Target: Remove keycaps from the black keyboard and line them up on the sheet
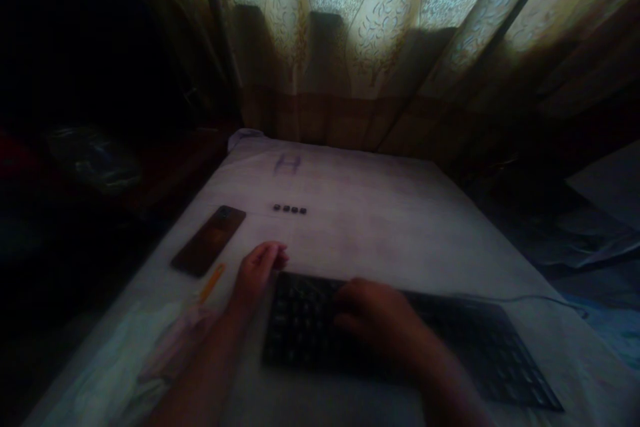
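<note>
A black keyboard [480, 347] lies on a table under a pale cloth [380, 220]. My left hand [257, 273] rests at the keyboard's far left corner, its fingers curled together in a pinch; what they hold, if anything, is too dim to tell. My right hand [377, 320] lies on the keys at the keyboard's left half, fingers bent down onto them. A short row of small dark keycaps [290, 209] sits on the cloth beyond my hands.
A dark phone [209, 240] lies at the left, with an orange pen-like tool [213, 282] just below it. Crumpled plastic [150, 353] sits at the near left. A cable [530, 297] runs right from the keyboard. A patterned curtain [360, 33] hangs behind.
</note>
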### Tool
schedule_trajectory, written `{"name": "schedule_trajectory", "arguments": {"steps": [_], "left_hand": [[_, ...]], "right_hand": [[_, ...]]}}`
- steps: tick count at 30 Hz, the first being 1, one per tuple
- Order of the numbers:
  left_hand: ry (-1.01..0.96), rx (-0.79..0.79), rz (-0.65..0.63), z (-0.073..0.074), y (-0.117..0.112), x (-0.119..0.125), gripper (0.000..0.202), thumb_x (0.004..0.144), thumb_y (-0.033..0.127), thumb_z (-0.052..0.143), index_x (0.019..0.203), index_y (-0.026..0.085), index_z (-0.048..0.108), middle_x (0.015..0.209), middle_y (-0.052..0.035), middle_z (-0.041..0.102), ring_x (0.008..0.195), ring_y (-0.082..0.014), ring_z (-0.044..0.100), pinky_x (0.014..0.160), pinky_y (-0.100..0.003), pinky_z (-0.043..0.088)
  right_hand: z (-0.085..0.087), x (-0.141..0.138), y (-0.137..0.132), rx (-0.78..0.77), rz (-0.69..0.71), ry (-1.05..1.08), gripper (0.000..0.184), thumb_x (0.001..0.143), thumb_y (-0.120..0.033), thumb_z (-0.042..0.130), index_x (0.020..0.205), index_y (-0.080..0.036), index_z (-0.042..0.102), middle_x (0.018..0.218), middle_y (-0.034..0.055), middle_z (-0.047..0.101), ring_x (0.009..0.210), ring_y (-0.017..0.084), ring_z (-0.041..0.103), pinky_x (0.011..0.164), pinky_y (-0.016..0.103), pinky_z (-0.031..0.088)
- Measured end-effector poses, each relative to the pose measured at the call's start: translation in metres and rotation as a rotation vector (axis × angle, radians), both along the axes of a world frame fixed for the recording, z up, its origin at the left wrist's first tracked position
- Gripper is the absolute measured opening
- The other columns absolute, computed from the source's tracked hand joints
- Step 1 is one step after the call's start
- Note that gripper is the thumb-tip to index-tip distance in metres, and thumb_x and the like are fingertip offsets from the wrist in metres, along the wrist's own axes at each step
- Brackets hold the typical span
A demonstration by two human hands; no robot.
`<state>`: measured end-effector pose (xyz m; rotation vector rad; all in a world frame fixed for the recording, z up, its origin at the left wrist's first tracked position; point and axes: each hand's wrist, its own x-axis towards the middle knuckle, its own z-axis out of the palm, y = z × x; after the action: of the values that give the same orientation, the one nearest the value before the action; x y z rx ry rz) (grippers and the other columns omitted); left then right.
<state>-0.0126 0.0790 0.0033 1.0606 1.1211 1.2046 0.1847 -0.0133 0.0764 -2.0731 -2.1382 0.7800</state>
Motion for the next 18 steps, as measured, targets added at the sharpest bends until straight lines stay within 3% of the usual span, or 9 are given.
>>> {"name": "schedule_trajectory", "arguments": {"steps": [8, 18], "left_hand": [[0.020, 0.002, -0.009, -0.0001, 0.0004, 0.0009, 0.037, 0.069, 0.053, 0.070, 0.080, 0.017, 0.071, 0.070, -0.0029, 0.069, 0.067, -0.0158, 0.064, 0.066, -0.027, 0.052], [0.029, 0.023, -0.023, -0.0017, 0.0008, 0.0012, 0.039, 0.070, 0.054, 0.070, 0.081, 0.017, 0.071, 0.069, -0.0030, 0.069, 0.067, -0.0154, 0.064, 0.066, -0.027, 0.052]], "right_hand": [[0.0031, -0.0012, -0.0044, -0.065, 0.002, -0.194, 0.009, 0.078, -0.022, 0.066, 0.086, -0.022, 0.068, 0.094, 0.0065, 0.071, 0.082, 0.024, 0.066, 0.069, 0.033, 0.045], [-0.0020, -0.0092, 0.0013, -0.110, 0.000, -0.285, 0.013, 0.080, -0.022, 0.064, 0.092, -0.020, 0.068, 0.098, 0.0106, 0.072, 0.091, 0.029, 0.067, 0.073, 0.035, 0.047]]}}
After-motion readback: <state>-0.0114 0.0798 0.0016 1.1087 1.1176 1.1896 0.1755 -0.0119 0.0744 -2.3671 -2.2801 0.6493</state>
